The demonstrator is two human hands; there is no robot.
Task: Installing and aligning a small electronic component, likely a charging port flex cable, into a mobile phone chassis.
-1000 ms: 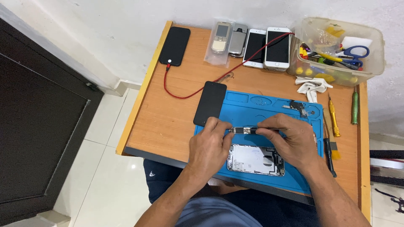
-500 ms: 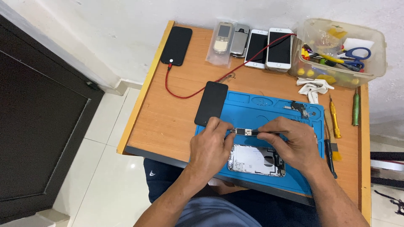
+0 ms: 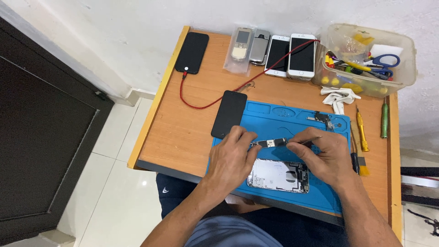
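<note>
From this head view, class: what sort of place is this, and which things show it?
Probably a small phone-repair bench. A blue work mat holds an opened phone shell, several phones line the wall, and a clear tub of tools stands on the desk.

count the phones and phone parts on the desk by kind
Whole black phone on the red cable: 1
White-fronted smartphones: 2
Old keypad phones in a clear bag: 2
Loose black screen panel: 1
Opened silver phone shell: 1
Narrow circuit board, held between left hand and right hand: 1
Total: 8
</note>
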